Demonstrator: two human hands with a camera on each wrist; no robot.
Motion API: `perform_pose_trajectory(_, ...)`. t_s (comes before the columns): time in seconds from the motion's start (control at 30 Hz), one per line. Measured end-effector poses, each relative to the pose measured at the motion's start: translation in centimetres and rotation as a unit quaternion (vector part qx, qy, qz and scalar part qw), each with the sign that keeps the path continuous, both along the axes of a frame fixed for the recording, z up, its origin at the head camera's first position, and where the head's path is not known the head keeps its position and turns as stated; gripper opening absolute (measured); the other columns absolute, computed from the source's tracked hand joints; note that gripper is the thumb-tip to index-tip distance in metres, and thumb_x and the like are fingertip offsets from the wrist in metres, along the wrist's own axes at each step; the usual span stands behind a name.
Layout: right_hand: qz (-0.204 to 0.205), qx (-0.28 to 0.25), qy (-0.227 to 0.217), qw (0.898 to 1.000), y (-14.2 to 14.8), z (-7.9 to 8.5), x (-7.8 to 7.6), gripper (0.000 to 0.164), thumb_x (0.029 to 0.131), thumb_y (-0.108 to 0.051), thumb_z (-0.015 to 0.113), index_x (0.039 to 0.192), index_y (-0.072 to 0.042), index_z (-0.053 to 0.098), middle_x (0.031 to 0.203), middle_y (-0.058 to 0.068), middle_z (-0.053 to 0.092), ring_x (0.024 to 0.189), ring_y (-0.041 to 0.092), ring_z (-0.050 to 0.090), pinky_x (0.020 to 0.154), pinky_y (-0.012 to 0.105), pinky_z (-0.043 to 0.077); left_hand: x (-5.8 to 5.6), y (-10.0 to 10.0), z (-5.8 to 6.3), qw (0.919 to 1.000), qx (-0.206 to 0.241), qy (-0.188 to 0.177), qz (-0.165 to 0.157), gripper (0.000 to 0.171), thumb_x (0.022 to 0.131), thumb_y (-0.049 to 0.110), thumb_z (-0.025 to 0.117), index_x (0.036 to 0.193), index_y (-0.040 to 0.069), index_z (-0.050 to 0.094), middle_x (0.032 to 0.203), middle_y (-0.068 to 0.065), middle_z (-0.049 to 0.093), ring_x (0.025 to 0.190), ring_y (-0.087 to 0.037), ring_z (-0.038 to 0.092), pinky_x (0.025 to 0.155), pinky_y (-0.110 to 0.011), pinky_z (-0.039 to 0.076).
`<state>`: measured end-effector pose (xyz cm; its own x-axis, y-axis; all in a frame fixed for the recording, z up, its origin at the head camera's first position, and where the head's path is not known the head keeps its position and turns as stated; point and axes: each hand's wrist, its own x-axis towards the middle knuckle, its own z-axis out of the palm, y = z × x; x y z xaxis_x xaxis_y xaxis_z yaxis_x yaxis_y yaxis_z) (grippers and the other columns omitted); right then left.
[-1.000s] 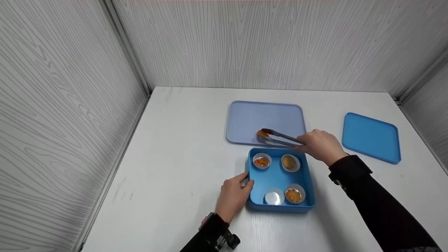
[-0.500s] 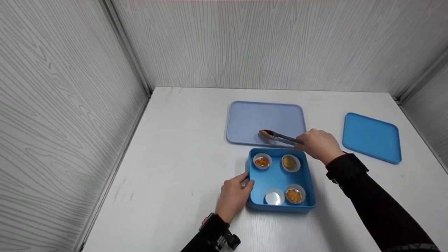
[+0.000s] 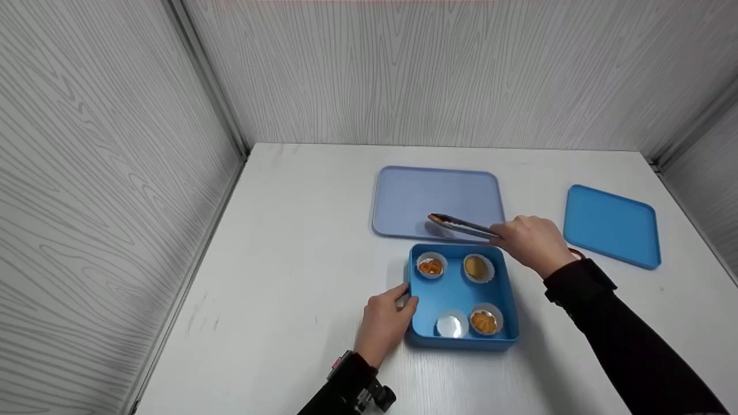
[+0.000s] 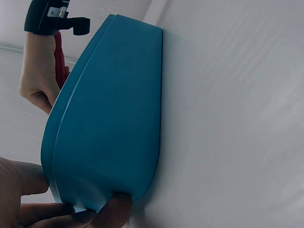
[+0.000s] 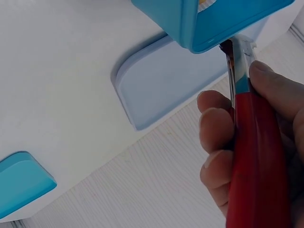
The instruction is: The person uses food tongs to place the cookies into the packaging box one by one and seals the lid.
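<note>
Gripping the tongs [image 3: 470,227], with one cup [image 3: 452,324] apparently bare

The fingers [image 5: 217,129] of the right hand [image 3: 531,242] are wrapped round the tongs' red handle. A small orange-brown piece [image 3: 435,217] shows at the tips, over the lavender tray [image 3: 438,190]; a shadow below suggests the tips are off its surface. From the right wrist, the box [image 3: 441,295] hides that end, so I cannot tell how firmly the piece is caught.

The left hand [image 3: 385,323] pinches the box's left wall, thumb over the rim, the other fingers outside, and seems to be steadying it.

Inside the box sit four white cups. The far left cup [image 3: 432,255] holds orange bits, the far right cup [image 3: 491,274] a yellowish round, and the near right cup [image 3: 497,316] an orange ridged piece. The fourth, just left of that one, looks empty.

As I judge it, the filling is near its end: three cups done, one left, and the piece at the tongs the likely candidate for it. I see no other food on the tray.

Farther right on the worktop [image 3: 277,248], well apart from the box, lies a flat blue lid [image 3: 611,226], if lid it is; the box stands uncovered, so closing it may also remain.
</note>
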<state>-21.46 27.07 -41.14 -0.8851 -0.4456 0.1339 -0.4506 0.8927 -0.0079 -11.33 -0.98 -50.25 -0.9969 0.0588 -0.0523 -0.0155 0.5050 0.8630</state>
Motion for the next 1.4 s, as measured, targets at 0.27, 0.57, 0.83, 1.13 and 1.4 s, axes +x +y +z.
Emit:
perform_pose_trajectory(0.27,0.013,0.003,0.02,1.0,0.9,0.2,1.0,0.023,0.092,-0.019,0.078,0.11,-0.006,0.079,0.079,0.013,0.075,0.059,0.024,0.066,0.058,0.04,0.06,-0.1,0.1,0.0,0.9999,-0.003,-0.009,0.006,0.044,0.101,0.031,0.065,0.139,0.009,0.065,0.134,-0.006,0.068,0.125,-0.023,0.063,0.101,-0.04,0.054)
perform_pose_trajectory(0.57,0.05,0.009,0.082,0.995,2.5,0.7,2.9,0.023,0.091,-0.017,0.078,0.113,-0.009,0.074,0.072,0.009,0.072,0.05,0.018,0.057,0.046,0.03,0.05,-0.3,0.1,0.0,0.9998,-0.013,-0.009,0.009,0.044,0.101,0.031,0.065,0.139,0.009,0.065,0.134,-0.006,0.067,0.13,-0.024,0.059,0.106,-0.043,0.05)
perform_pose_trajectory(0.83,0.101,0.003,0.165,0.981,4.3,0.7,4.8,0.032,0.082,-0.013,0.085,0.111,-0.007,0.072,0.072,0.011,0.073,0.048,0.022,0.062,0.039,0.029,0.044,-0.3,0.1,0.0,0.9996,-0.011,-0.022,0.011,0.044,0.101,0.031,0.065,0.139,0.009,0.065,0.138,-0.008,0.065,0.133,-0.025,0.057,0.109,-0.044,0.048)
perform_pose_trajectory(1.13,0.118,-0.014,0.174,0.978,5.3,1.3,6.6,0.034,0.102,-0.035,0.062,0.117,-0.006,0.073,0.077,0.011,0.075,0.054,0.022,0.066,0.043,0.03,0.049,-0.3,-0.1,0.0,0.9996,-0.008,-0.024,0.01,0.045,0.101,0.031,0.065,0.14,0.009,0.064,0.137,-0.006,0.066,0.133,-0.025,0.057,0.11,-0.044,0.047)
perform_pose_trajectory(1.4,0.128,-0.017,0.187,0.974,5.8,1.7,8.3,0.069,0.109,-0.052,0.02,0.119,-0.009,0.074,0.075,0.007,0.075,0.054,0.019,0.066,0.047,0.031,0.053,-0.2,0.0,0.2,0.9998,-0.002,-0.016,0.006,0.046,0.101,0.031,0.065,0.141,0.008,0.063,0.136,-0.006,0.066,0.132,-0.025,0.057,0.109,-0.044,0.048)
